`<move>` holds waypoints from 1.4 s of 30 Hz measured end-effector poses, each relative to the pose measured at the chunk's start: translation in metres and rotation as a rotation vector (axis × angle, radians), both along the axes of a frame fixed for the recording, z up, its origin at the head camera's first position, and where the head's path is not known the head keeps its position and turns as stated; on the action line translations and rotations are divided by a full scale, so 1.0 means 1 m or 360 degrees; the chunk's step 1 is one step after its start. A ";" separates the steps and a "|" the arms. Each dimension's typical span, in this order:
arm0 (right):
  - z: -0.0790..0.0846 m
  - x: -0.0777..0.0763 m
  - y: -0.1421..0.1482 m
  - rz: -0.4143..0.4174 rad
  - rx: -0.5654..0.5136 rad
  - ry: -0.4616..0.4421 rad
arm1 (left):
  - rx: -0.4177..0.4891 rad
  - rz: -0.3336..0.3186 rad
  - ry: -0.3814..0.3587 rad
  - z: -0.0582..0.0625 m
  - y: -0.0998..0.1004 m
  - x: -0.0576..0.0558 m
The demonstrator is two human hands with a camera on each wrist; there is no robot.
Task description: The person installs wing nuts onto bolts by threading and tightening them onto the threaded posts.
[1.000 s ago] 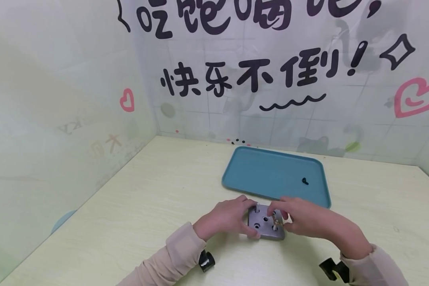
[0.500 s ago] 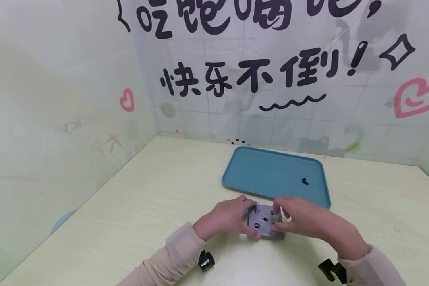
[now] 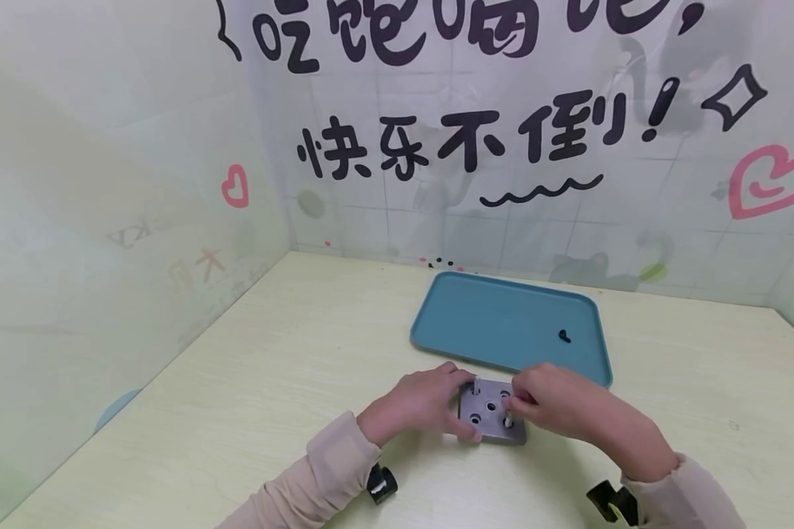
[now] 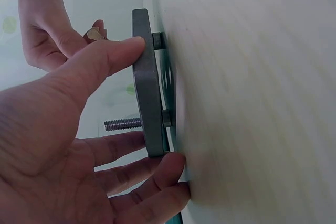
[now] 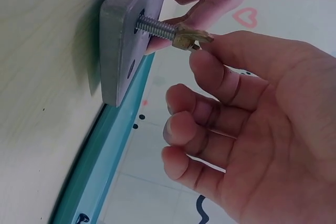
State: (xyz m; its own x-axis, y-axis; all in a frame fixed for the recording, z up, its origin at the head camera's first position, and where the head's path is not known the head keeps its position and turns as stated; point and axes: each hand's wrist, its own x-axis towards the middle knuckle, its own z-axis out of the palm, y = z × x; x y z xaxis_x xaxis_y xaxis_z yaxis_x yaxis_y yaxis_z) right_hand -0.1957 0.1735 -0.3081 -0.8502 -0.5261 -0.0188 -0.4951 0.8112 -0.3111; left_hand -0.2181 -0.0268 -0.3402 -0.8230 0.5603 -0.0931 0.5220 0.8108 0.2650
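Observation:
A grey metal plate with several holes lies on the table. My left hand grips it along its left side, thumb on the near edge and fingers around the far one. Two threaded bolts point up out of the plate: one bolt is bare near my left fingers, the other bolt carries a brass wing nut at its tip. Thumb and index finger of my right hand pinch that wing nut. Bolt heads show beneath the plate in the left wrist view.
Behind the plate lies a blue tray, with a small black piece towards its right side. A printed sheet covers the wall at the back. Pale wooden table surrounds everything.
My right fingers were spread around the wing nut, then came together on it, and now curl further inward with the hand turned. My left hand and the plate have stayed put.

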 end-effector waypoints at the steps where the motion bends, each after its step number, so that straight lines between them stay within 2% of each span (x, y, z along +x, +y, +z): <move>1: 0.000 0.000 0.000 0.0007 -0.0006 -0.0013 | -0.0002 0.0000 0.0002 0.000 0.000 0.000; 4: 0.001 0.000 0.002 0.0063 -0.0061 -0.0049 | -0.0002 -0.0003 0.0000 -0.001 0.000 0.000; 8: 0.003 -0.001 0.006 0.0215 -0.0122 -0.0041 | -0.0003 -0.0002 -0.0006 0.000 -0.001 0.000; 12: 0.003 -0.001 0.007 0.0267 -0.0049 -0.0059 | -0.0010 -0.0002 -0.0013 0.000 -0.001 0.000; 16: 0.004 0.000 0.006 0.0225 0.0009 -0.0132 | -0.0013 -0.0001 -0.0014 0.000 -0.001 0.000; 25: 0.004 0.001 0.005 0.0177 0.0008 -0.0176 | 0.0004 0.0000 -0.0026 -0.001 -0.001 0.001; 42: 0.002 0.002 0.001 -0.0059 0.0054 -0.0169 | 0.0008 -0.0010 -0.0010 0.000 -0.001 0.001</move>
